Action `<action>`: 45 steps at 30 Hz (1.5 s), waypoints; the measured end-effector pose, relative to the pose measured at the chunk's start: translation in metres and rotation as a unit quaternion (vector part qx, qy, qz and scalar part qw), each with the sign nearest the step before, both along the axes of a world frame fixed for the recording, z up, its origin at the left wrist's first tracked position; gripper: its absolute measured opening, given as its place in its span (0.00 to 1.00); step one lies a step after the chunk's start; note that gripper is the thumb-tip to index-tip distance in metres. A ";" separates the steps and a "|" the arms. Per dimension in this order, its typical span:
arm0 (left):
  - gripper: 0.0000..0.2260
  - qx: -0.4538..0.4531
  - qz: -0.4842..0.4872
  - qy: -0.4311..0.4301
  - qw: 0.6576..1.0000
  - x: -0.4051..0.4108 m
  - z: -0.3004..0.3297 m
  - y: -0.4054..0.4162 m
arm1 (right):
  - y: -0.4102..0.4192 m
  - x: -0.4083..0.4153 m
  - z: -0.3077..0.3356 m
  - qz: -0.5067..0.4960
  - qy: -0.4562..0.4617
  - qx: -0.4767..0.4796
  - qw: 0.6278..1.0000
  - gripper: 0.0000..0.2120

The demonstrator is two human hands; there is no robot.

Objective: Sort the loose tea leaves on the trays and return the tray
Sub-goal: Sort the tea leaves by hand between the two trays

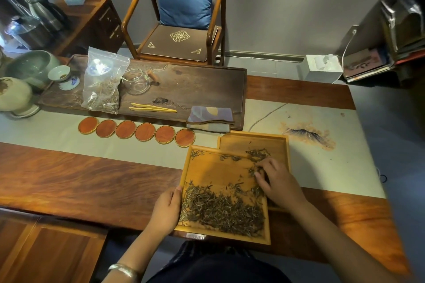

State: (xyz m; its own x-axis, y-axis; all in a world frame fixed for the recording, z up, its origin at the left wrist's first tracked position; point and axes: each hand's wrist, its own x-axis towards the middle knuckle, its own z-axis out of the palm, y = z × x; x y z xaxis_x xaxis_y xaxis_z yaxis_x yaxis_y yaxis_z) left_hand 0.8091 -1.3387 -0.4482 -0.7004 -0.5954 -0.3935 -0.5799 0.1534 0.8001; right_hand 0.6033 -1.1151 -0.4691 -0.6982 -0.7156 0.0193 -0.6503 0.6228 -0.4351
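I see two trays on the table [92, 179]. The near tray [216, 170] overlaps the far tray [281, 145] and overhangs the table's near edge. Most tea leaves [220, 209] lie in the near tray's near half; a small clump sits in the far tray. My left hand [166, 208] grips the near tray's left rim, thumb on top. My right hand [276, 179] rests over the trays' overlap, fingers [261, 178] curled among leaves; whether they pinch any, I cannot tell.

Open wood tabletop [80, 181] lying left of the near tray [215, 173]. Coaster row [135, 131] blocking beyond it, folded cloth [210, 118] just past. Second tray [276, 142] crowding its far-right corner. Bare runner [333, 167] lying further right.
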 end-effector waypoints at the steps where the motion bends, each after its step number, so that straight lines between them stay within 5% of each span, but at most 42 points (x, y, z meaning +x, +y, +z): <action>1: 0.21 0.000 0.001 0.000 1.000 0.000 0.000 0.000 | 0.001 0.005 0.001 0.019 0.009 0.003 1.000 0.15; 9: 0.21 0.002 0.005 -0.004 1.000 -0.001 -0.001 0.000 | 0.000 0.024 -0.003 0.085 0.033 0.028 0.995 0.21; 14: 0.21 -0.015 -0.012 -0.016 1.000 0.000 0.001 0.002 | -0.005 0.009 -0.012 0.053 0.039 0.055 0.996 0.14; 30: 0.19 -0.004 -0.007 -0.013 1.000 0.007 0.004 0.001 | -0.004 -0.021 -0.006 -0.056 0.017 0.053 0.997 0.12; 40: 0.22 -0.001 -0.012 -0.010 1.000 -0.002 0.003 0.006 | -0.040 0.074 0.027 0.244 -0.035 0.022 0.969 0.20; 45: 0.20 -0.002 -0.019 -0.011 1.000 -0.005 0.005 0.008 | -0.049 0.084 0.018 0.273 0.018 0.003 0.962 0.19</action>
